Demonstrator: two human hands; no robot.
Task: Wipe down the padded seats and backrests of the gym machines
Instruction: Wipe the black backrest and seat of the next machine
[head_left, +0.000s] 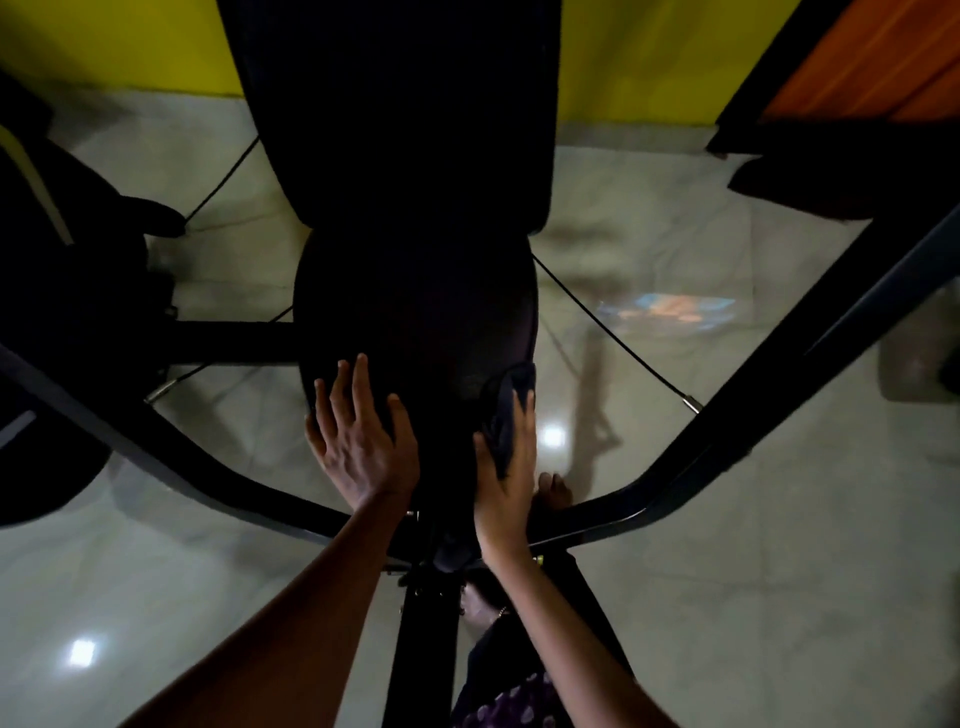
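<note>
A black padded seat lies below me in the middle of the head view, with the black padded backrest rising beyond it. My left hand rests flat on the seat's near left part, fingers spread and straight. My right hand holds a dark cloth against the seat's right edge, thumb on one side and fingers on the other.
Black frame bars run diagonally on both sides and meet under the seat. Thin cables cross the glossy tiled floor. Another dark machine stands at left. A yellow wall and orange door are behind. My bare foot stands by the frame.
</note>
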